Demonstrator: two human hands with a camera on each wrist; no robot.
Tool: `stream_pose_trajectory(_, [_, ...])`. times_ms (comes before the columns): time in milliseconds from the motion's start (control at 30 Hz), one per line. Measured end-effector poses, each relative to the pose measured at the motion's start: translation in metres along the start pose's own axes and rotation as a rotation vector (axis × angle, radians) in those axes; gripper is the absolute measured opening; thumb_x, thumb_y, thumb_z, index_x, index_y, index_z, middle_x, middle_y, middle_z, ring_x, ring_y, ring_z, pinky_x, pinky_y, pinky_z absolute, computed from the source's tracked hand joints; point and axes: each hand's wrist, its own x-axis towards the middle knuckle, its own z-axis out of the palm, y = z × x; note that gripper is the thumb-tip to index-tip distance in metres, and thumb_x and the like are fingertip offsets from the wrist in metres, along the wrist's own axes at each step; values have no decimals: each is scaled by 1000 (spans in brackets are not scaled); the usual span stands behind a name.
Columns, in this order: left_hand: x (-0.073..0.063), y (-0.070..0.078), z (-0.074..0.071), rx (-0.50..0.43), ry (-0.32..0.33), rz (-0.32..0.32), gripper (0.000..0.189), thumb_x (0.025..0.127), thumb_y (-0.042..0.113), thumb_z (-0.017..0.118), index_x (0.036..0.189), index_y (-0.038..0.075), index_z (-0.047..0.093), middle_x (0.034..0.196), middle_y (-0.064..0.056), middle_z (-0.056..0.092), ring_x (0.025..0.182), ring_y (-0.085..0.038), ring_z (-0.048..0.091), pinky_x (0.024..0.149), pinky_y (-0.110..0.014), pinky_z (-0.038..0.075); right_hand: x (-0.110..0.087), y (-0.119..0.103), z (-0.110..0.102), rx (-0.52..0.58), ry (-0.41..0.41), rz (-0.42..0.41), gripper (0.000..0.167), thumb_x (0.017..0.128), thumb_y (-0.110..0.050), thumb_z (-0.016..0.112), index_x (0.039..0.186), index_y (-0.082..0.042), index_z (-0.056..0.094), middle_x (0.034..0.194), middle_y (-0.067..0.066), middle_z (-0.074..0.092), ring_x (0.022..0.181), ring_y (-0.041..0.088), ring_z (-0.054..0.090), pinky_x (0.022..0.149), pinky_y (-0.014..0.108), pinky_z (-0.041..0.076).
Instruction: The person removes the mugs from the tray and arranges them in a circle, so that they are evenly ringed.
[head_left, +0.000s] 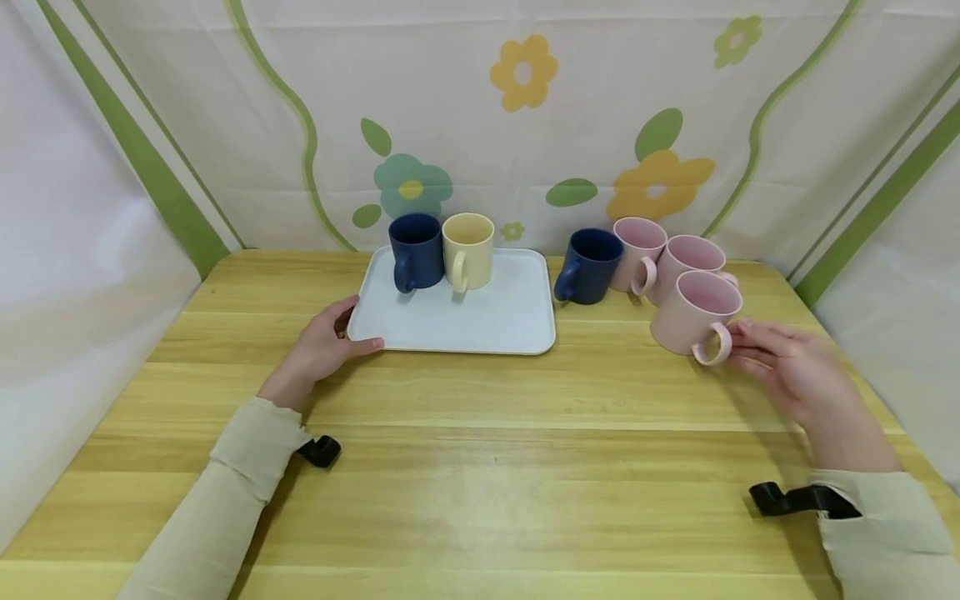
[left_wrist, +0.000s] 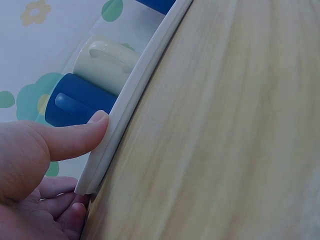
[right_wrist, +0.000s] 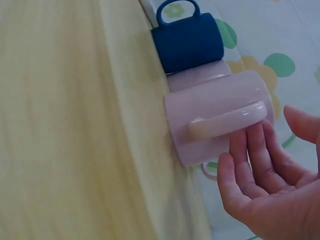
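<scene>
A white rectangular tray (head_left: 457,321) lies on the table, bearing a dark blue mug (head_left: 417,250) and a cream mug (head_left: 469,250) side by side. My left hand (head_left: 322,337) holds the tray's near left corner, thumb along the front edge and fingers at the left side. On the right, the nearest pink mug (head_left: 690,321) stands upright with its handle toward me. My right hand (head_left: 795,362) is beside that handle. In the right wrist view its fingertips (right_wrist: 255,130) reach the handle, with the thumb held apart.
Right of the tray stand another dark blue mug (head_left: 592,267) and two more pink mugs, one behind (head_left: 637,250) and one in the middle (head_left: 686,258). A printed curtain (head_left: 465,125) hangs along the back edge of the wooden table (head_left: 480,475).
</scene>
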Motion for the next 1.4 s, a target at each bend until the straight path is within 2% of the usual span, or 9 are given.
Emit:
stream_pose_trajectory(167, [-1, -1, 0, -1, 1, -1, 103, 97, 28, 80, 172, 8, 12, 177, -20, 21, 157, -42, 32, 130, -57, 28, -3, -10, 13, -33, 67, -104, 29, 108, 2, 53, 104, 2, 82, 95, 11, 83, 87, 19, 81, 78, 29, 65])
stream_pose_trajectory(367, [-2, 0, 0, -8, 1, -7, 104, 96, 29, 81, 172, 9, 12, 176, -19, 23, 156, -42, 33, 129, -57, 30, -2, -10, 44, -78, 122, -247, 18, 102, 6, 62, 104, 5, 80, 93, 11, 82, 85, 18, 80, 77, 27, 65])
stream_pose_trajectory(633, [-3, 0, 0, 1, 12, 7, 102, 97, 28, 80, 171, 7, 14, 177, -19, 23, 157, -42, 33, 130, -56, 29, 16, -8, 80, -29, 8, -335, 17, 101, 11, 61, 105, 9, 78, 93, 15, 82, 81, 22, 81, 77, 30, 66])
stream_pose_trajectory(767, [-2, -1, 1, -11, 14, 11, 101, 97, 27, 80, 171, 7, 14, 176, -18, 25, 156, -41, 34, 130, -55, 29, 27, -3, 96, -63, -21, -315, 15, 101, 7, 64, 102, 7, 78, 92, 13, 82, 80, 21, 81, 76, 29, 66])
stream_pose_trajectory(933, [-1, -3, 2, -8, 20, 11, 100, 97, 27, 80, 171, 8, 15, 175, -19, 26, 155, -40, 35, 130, -55, 30, 42, 6, 117, -173, -39, -254, 11, 101, -5, 70, 102, 1, 79, 91, 8, 82, 80, 17, 80, 76, 27, 66])
stream_pose_trajectory(1400, [2, -3, 2, -16, 23, -7, 101, 96, 27, 81, 171, 9, 16, 176, -18, 24, 158, -40, 32, 131, -55, 28, 77, 27, 178, -318, -115, -137, 17, 103, -19, 71, 107, -4, 76, 96, 2, 81, 88, 15, 78, 85, 27, 64])
